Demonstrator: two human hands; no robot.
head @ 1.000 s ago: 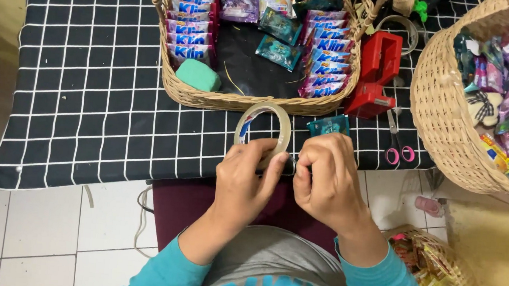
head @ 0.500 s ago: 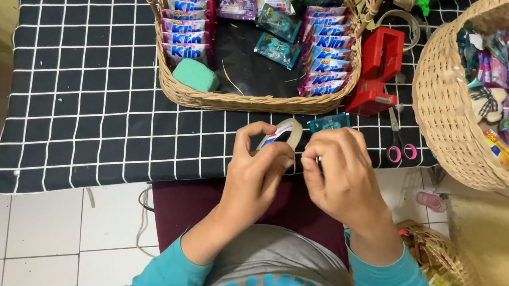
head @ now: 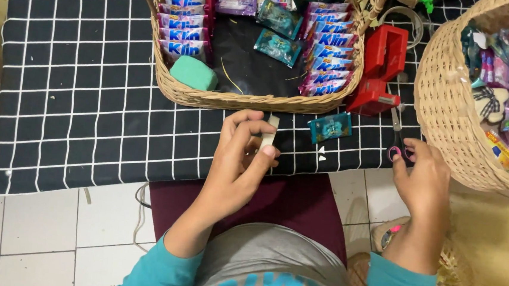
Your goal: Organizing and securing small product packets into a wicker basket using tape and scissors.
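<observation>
Black checked tablecloth (head: 73, 88) is spread under a flat basket (head: 169, 86) at 12 o'clock. Tape roll (head: 268, 137) is pinched upright in the left hand (head: 238, 160); best kept taut. Right hand (head: 422, 172), fingers loosely open, is reaching pink-handled scissors (head: 399, 144) at 3 o'clock.

Open checked surface (head: 79, 89) to the left, bare from the far edge to the near edge, wide enough for a hand to pass. Blocked at the far middle by the rectangular wicker tray (head: 233, 100) and its raised rim. Narrow strip between that rim and the near edge, partly taken by the left hand (head: 238, 160) and a teal sachet (head: 330, 127). Crowded on the right: red dispenser (head: 382, 68), scissors (head: 399, 138), right hand (head: 422, 172), round wicker basket (head: 448, 109) close together
</observation>
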